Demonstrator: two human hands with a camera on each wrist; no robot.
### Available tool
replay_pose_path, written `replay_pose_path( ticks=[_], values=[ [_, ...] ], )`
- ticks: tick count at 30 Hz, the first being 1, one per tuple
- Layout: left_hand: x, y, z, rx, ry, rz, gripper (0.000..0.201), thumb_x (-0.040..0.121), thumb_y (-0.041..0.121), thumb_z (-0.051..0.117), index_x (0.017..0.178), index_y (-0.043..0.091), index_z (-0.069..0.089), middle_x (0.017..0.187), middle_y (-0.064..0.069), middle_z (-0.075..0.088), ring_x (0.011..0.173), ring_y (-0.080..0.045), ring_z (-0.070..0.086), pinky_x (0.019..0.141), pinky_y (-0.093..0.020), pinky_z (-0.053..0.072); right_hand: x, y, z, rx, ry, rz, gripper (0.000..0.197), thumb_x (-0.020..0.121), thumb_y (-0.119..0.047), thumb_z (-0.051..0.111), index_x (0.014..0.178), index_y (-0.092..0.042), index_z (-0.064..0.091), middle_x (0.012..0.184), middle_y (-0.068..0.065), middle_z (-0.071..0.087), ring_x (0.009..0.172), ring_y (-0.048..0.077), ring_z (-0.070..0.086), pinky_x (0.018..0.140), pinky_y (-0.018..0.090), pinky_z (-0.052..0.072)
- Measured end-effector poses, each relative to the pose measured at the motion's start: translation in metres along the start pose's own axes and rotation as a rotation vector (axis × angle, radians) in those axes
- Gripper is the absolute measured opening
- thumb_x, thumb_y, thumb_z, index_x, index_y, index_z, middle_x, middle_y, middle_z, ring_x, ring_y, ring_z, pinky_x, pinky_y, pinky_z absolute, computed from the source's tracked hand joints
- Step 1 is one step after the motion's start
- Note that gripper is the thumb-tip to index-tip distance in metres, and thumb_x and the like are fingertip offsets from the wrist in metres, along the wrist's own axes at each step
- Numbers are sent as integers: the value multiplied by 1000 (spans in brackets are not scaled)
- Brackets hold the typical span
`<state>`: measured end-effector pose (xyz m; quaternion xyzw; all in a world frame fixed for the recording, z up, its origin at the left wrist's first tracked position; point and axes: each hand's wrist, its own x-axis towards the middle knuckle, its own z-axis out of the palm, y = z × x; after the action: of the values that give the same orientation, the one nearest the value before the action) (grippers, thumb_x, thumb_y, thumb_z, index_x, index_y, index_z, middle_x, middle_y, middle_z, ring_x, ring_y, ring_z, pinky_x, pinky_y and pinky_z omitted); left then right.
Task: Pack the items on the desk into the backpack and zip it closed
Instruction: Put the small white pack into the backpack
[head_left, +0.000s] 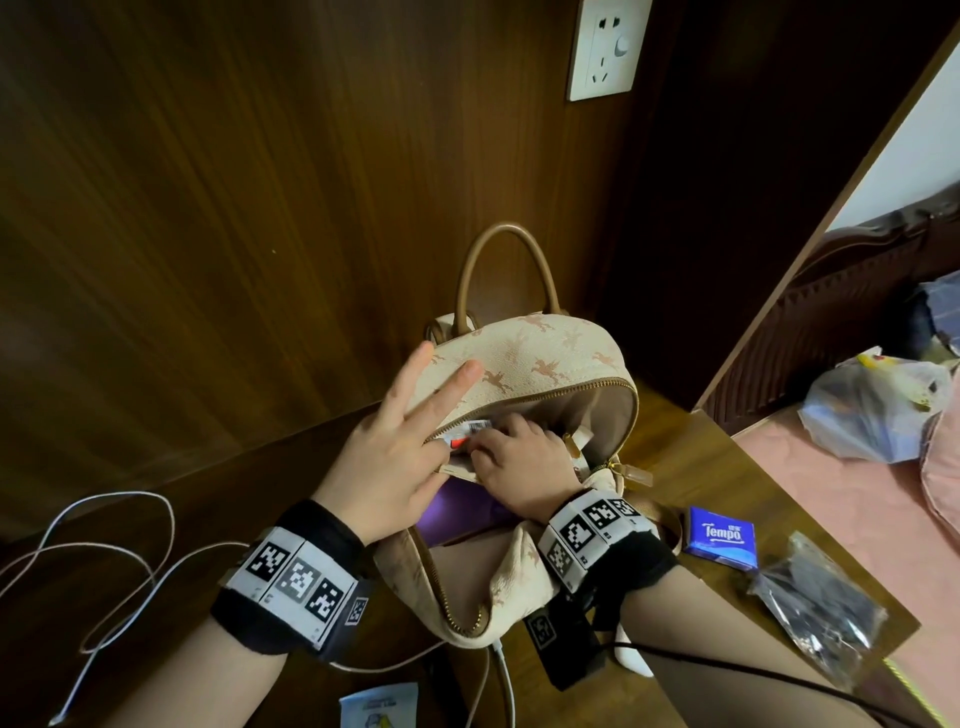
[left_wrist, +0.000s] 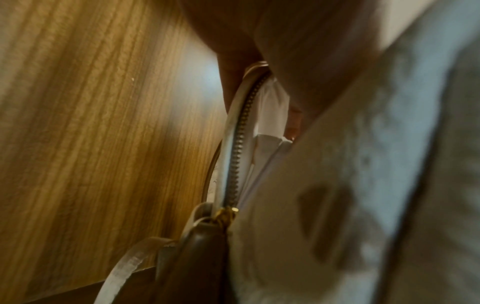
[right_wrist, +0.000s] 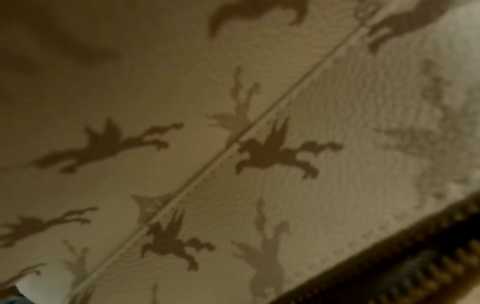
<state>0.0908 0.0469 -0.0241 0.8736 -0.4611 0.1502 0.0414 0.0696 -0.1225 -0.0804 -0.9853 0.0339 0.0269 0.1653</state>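
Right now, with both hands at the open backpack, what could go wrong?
1. The right hand pushes a white packet in at the open brass zipper; it might snag there.
2. The cream horse-print backpack is held open only by the left hand; it could sag.
3. The blue Tempo tissue pack could be forgotten.

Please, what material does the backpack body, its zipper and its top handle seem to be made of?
Backpack body: probably coated canvas or faux leather; the right wrist view shows a fine grain under the printed winged horses.
Zipper: brass-toned metal, with separate shiny teeth.
Top handle: smooth tan leather or imitation, rolled into a tube.
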Motion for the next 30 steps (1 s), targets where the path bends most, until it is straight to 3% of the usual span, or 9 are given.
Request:
replay_pose_path(
  ticks=[4, 8, 12, 16, 18, 24, 27, 30],
  values=[
    [1, -1, -2, -44, -4, 19, 19, 73, 15, 72, 60, 12, 58, 161, -1, 12, 147, -37, 2, 71, -37, 57, 0, -1, -2, -5, 32, 12, 36, 90, -41, 38, 113, -18, 52, 120, 4, 55, 116, 25, 49, 92, 36, 37],
    [1, -3, -2, -56, -9, 34, 15, 74, 14, 72, 62, 12, 62, 161, 1, 8, 147, -36, 1, 73, -35, 57, -2, -2, -7, 76, -18, -129, 56, 86, -51, 17, 123, -27, 52, 125, -2, 50, 121, 22, 46, 93, 39, 39],
    [2, -5, -3, -94, -9, 47, 13, 73, 12, 73, 64, 13, 63, 161, -1, 13, 147, -37, 2, 66, -34, 58, -3, -3, -10, 115, -202, -193, 41, 99, -48, 25, 134, -41, 45, 143, -14, 37, 135, 15, 31, 109, 42, 25],
    [2, -3, -1, -93, -3, 61, 15, 74, 12, 71, 62, 12, 62, 160, -1, 14, 147, -38, 3, 62, -30, 56, 1, -4, -12, 102, -395, -152, 49, 97, -55, 15, 143, -45, 25, 155, -16, 20, 144, 15, 12, 115, 46, 7],
    [2, -3, -1, -91, 0, 64, 17, 74, 13, 71, 61, 13, 61, 160, -1, 13, 147, -38, 3, 61, -30, 56, 4, -5, -13, 86, -453, -142, 51, 97, -55, 13, 145, -44, 21, 157, -15, 14, 145, 14, 9, 115, 47, 5],
    [2, -4, -1, -85, 0, 70, 18, 75, 13, 69, 59, 11, 60, 161, -1, 11, 147, -38, 3, 64, -35, 58, -3, -10, -20, 144, -343, -187, 44, 100, -43, 21, 142, -36, 32, 153, -3, 30, 143, 12, 17, 111, 46, 13],
    [1, -3, 1, -95, -2, 73, 18, 75, 12, 68, 59, 11, 59, 160, -1, 13, 147, -38, 3, 63, -38, 57, 2, -12, -18, 124, -413, -212, 44, 101, -38, 19, 143, -33, 31, 153, -2, 29, 143, 11, 17, 112, 45, 10],
    [1, -5, 2, -100, -18, 53, 17, 74, 13, 70, 61, 11, 61, 161, -1, 10, 147, -38, 0, 63, -40, 58, 11, -12, -15, 114, -439, -221, 46, 99, -42, 15, 140, -33, 34, 152, -3, 33, 141, 17, 25, 110, 45, 16]
  ],
)
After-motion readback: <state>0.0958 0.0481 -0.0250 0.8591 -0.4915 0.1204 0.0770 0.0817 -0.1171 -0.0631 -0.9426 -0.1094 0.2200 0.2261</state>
